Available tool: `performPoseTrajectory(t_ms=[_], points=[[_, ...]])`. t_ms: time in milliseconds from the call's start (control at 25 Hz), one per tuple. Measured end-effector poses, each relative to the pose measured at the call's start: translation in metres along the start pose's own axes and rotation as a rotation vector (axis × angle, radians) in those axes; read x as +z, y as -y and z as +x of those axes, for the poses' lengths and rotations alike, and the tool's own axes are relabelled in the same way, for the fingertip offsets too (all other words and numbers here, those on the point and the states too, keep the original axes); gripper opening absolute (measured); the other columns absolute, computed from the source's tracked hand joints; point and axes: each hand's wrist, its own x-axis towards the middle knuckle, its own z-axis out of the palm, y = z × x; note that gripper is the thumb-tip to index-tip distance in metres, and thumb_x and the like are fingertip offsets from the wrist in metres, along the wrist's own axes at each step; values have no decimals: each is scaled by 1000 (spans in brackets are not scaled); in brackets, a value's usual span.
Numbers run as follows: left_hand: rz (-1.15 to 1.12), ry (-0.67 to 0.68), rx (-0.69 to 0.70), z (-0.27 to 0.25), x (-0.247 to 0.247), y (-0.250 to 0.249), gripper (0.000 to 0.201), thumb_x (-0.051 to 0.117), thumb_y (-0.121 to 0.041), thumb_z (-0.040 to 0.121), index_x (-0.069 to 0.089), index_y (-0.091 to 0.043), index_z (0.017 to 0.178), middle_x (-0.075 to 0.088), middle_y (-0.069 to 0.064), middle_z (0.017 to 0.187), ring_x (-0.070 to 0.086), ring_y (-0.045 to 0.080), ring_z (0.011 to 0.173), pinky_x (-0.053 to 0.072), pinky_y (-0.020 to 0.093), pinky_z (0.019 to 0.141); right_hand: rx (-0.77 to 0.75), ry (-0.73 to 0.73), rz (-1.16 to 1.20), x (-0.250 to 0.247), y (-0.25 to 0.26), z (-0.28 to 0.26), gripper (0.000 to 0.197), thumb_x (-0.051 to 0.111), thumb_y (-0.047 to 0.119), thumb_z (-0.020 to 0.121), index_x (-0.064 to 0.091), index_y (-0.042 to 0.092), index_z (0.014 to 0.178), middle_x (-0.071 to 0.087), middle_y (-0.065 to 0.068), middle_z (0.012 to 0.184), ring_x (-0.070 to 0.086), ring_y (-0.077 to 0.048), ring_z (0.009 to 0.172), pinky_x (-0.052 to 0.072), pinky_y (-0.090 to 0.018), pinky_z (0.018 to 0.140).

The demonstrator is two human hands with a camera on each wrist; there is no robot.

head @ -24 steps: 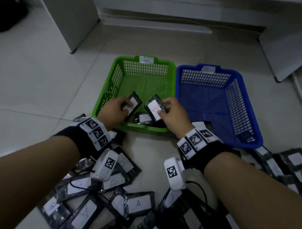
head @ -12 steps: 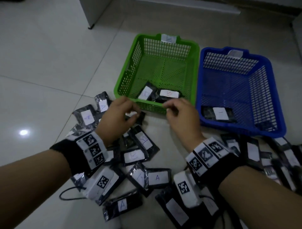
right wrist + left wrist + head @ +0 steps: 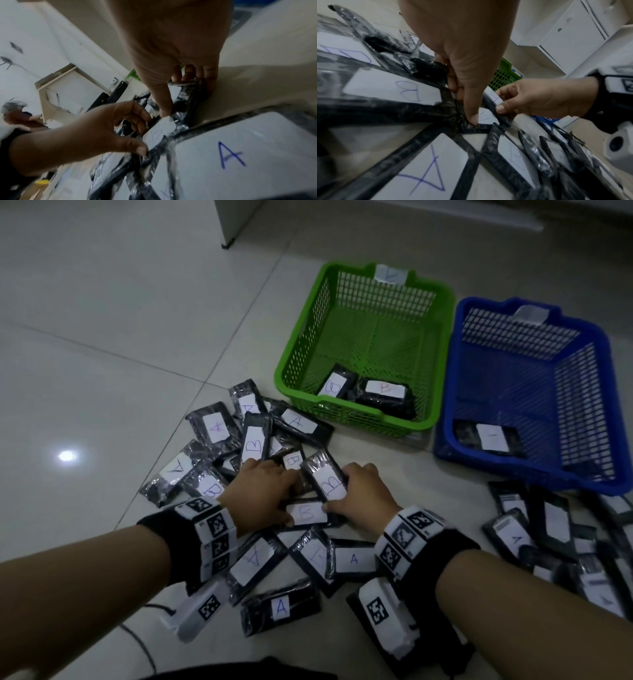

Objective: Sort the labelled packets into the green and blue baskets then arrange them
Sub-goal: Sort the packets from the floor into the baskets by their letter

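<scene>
Black packets lie scattered over the floor (image 3: 102, 313) in the head view; both hands have come back from the green basket (image 3: 298, 350), where two B packets now rest, while the blue basket (image 3: 613, 412) holds one. So that drop is done and a fresh pick begins. Left hand (image 3: 260, 494) pinches a flat B packet (image 3: 306, 513); right hand (image 3: 363, 498) grips a tilted B packet (image 3: 327, 481).

Left wrist view: the thumb (image 3: 471, 111) presses the packet's edge, fingers curled behind.

Right wrist view: thumb and fingers clamp the tilted packet's two sides.
</scene>
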Motion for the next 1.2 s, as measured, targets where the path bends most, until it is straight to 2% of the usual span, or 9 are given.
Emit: performPoseTrajectory(t_ms=[200, 400, 600, 760, 880, 960, 1080, 1120, 1200], points=[[-174, 0, 37, 6, -14, 3, 29, 66, -44, 75, 60, -33, 102, 60, -11, 100, 52, 12, 104, 36, 28, 86, -125, -36, 221, -34, 5, 0, 39, 72, 22, 80, 52, 21, 113, 58, 6, 96, 56, -9, 78, 41, -13, 54], [-637, -202, -79, 27, -58, 13, 17, 69, -33, 79, 65, -27, 95, 68, -10, 89, 64, 7, 81, 50, 23, 75, -233, -282, 525, -96, 17, 10, 34, 59, 14, 90, 56, 23, 123, 65, 4, 105, 63, -20, 95, 52, -39, 80], [-951, -586, -221, 67, -95, 13, 23, 63, -21, 83, 64, -30, 104, 71, -9, 84, 64, 5, 66, 49, 12, 61, -160, -434, 583, -142, 9, 39, 42, 50, 6, 92, 52, 19, 132, 61, 3, 107, 61, -20, 90, 53, -42, 79], [-877, -624, -190, 99, -103, 16, 32, 63, -20, 82, 53, -32, 110, 70, -2, 88, 68, 16, 76, 55, 29, 71, -82, -477, 535, -141, -1, 61, 33, 55, 9, 90, 54, 21, 121, 63, -1, 106, 65, -25, 87, 57, -46, 76], [-722, -636, -198, 118, -101, 17, 20, 62, -20, 84, 60, -26, 102, 70, 0, 93, 67, 17, 82, 54, 30, 77, -51, -532, 567, -135, -7, 69, 26, 57, 9, 90, 50, 18, 113, 64, -8, 100, 62, -20, 66, 51, -31, 50], [-664, -622, -189, 125, -99, 17, 18, 62, -19, 84, 65, -22, 101, 69, 0, 99, 66, 17, 89, 52, 28, 84, -26, -541, 560, -132, -11, 71, 26, 57, 8, 90, 49, 16, 113, 63, -6, 97, 60, -17, 57, 42, -22, 45], [-516, -516, -151, 130, -95, 17, 27, 58, -21, 89, 66, -17, 115, 68, 6, 110, 64, 21, 98, 46, 24, 86, -18, -511, 507, -128, -13, 70, 34, 58, 9, 89, 52, 13, 122, 66, -8, 108, 68, -23, 73, 52, -29, 58], [-464, -480, -125, 130, -94, 18, 30, 56, -20, 90, 65, -15, 118, 67, 7, 116, 63, 22, 104, 45, 25, 88, -25, -511, 457, -128, -14, 68, 37, 58, 11, 89, 54, 13, 125, 64, -10, 117, 68, -26, 87, 56, -36, 73], [-390, -473, -67, 124, -93, 18, 30, 55, -15, 90, 65, -12, 117, 61, 9, 127, 58, 23, 115, 41, 26, 96, -27, -519, 293, -125, -14, 56, 41, 58, 14, 90, 54, 15, 131, 54, -12, 131, 56, -28, 114, 45, -32, 100]])
